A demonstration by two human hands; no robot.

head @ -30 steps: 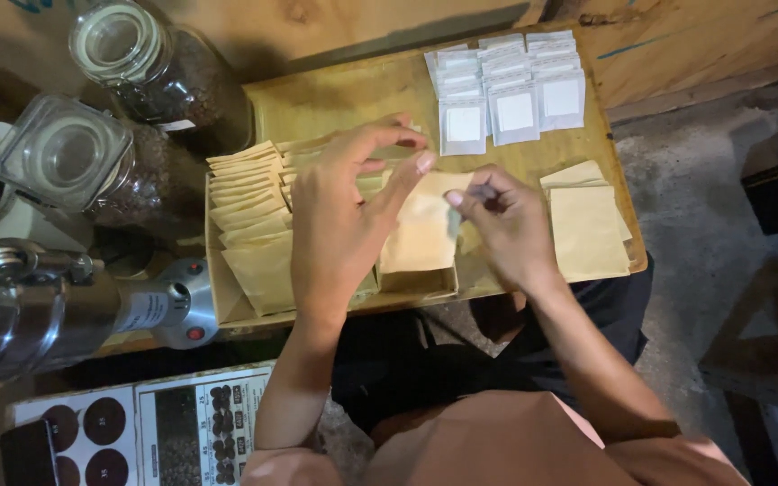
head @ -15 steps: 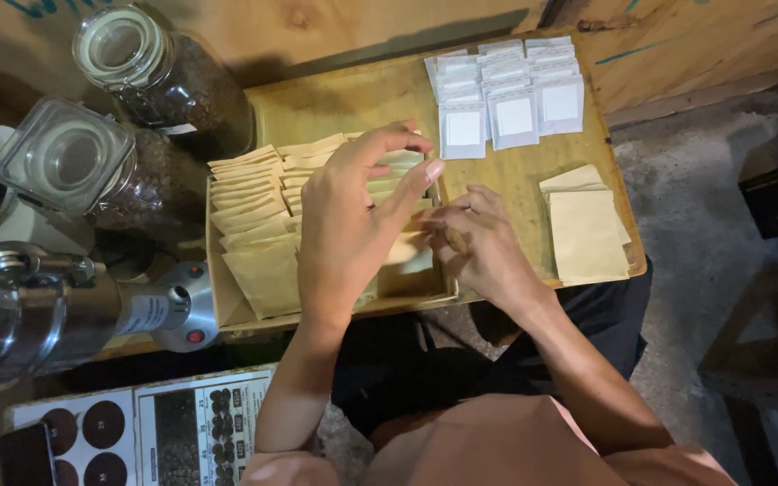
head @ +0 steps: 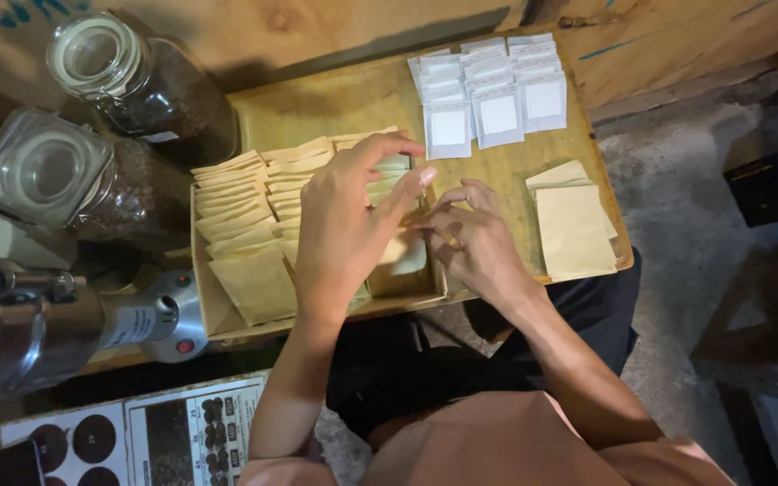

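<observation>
Two bare hands meet over a shallow wooden tray (head: pixel 317 108) seen from above. Left hand (head: pixel 348 229): fingers spread and bent, thumb and forefinger closing on the top of a tan paper pouch (head: pixel 404 256) that stands in the tray's front right corner; most of the pouch is hidden behind the palm. Right hand (head: pixel 474 241): fingers curled inward, tips pinching the same pouch at its right edge, touching the left thumb. Whether the pouch is lifted or resting on the tray floor cannot be told.

Left of the hands, inside the tray: overlapping rows of flat tan pouches (head: pixel 240 220), fanned like shingles, the nearest one lying largest at the front. Right of the hands, on the wooden board (head: pixel 506 166) beside the tray: a small squared stack of tan pouches (head: pixel 576 229). Behind the hands, at the board's far edge: rows of small white sachets (head: pixel 493 90), each with a pale square panel.

Far left: two clear glass jars (head: pixel 128 85) with round glass lids, both holding dark contents, one bearing a small white label. Below them: a metal grinder body (head: pixel 92 319) with a red button. Bottom left: a printed card (head: pixel 146 436) with black discs and small print.
</observation>
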